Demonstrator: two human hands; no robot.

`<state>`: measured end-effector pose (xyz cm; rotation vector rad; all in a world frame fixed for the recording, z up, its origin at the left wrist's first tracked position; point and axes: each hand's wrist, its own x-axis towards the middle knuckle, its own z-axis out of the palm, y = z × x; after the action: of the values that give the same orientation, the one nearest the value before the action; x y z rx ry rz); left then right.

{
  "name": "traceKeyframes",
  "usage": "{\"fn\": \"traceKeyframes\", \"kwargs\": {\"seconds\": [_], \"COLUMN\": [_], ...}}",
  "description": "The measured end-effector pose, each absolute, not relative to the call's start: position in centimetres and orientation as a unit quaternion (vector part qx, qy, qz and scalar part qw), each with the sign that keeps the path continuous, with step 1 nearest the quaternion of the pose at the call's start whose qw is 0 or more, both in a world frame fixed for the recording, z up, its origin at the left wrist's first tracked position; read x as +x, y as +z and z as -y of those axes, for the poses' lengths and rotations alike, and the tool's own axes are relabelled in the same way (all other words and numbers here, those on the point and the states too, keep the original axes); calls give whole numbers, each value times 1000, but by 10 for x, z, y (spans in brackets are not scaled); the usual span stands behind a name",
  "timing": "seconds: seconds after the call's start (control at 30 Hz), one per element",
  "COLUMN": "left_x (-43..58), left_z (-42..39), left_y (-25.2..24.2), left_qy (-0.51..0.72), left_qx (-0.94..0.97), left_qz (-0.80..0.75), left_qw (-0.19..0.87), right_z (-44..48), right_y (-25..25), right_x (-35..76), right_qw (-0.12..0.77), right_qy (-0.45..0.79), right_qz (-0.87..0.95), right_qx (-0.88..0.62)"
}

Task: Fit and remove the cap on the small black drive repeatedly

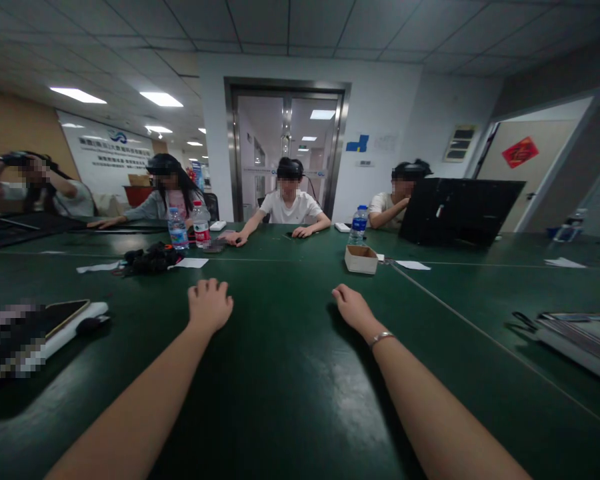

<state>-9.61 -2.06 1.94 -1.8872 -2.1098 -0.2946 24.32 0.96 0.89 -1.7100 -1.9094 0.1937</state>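
My left hand (209, 305) rests knuckles-up on the dark green table (290, 373), fingers curled under into a loose fist with nothing visible in it. My right hand (351, 307) lies on the table a little to the right, fingers also curled down, a thin bracelet at the wrist; nothing shows in it. Both forearms stretch forward from the near edge. The nearest object is a small open cardboard box (361, 259) beyond my right hand.
Several people wearing headsets sit along the far side. Water bottles (177, 228) (359, 225), a black bundle (147, 260), paper slips and a black laptop (455, 210) stand further off. A phone on a white pad (67, 319) lies left; a clipboard (577, 337) lies right.
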Motion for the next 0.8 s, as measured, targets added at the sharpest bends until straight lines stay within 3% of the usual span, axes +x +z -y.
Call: {"fn": "traceKeyframes", "kwargs": {"seconds": [0.13,0.3,0.7,0.8], "left_x": [-192,-259,-265,-269], "left_z": [55,85,87,86], "left_y": [28,21,19,16], "left_qy": [-37,-4,45,11], "left_qx": [-535,-435,-398,-412], "left_qz": [819,888,906,908], "left_qw": [205,145,139,76], "right_z": [0,12,17,15], "right_y": [6,7,12,12], "right_x": [319,358,355,356], "right_qw": [339,387,395,389], "right_qy": [77,76,165,156], "right_qz": [654,603,611,615], "right_qx": [-671,-693,-666,-668]}}
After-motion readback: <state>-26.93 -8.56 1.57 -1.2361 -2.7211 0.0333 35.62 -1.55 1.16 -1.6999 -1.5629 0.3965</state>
